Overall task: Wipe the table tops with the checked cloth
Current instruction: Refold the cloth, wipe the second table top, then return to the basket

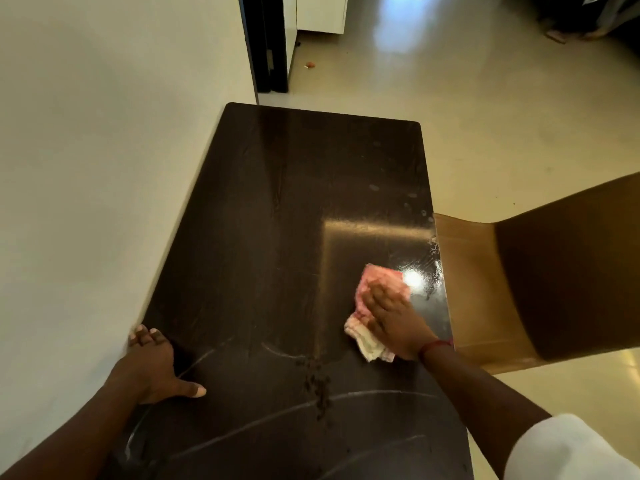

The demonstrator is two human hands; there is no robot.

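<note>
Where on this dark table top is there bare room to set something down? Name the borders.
Bare: the far half of the table top, beside the wall, and the strip between the left hand and right hand, apart from crumbs. Crowded: the right edge by the checked cloth and brown chair.

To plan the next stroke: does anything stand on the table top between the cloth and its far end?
Nothing visible does. Beyond the checked cloth under the right hand, the table top shows only smudges near its right edge.

The right hand [393, 318] hides much of the checked cloth [369, 345]
</note>
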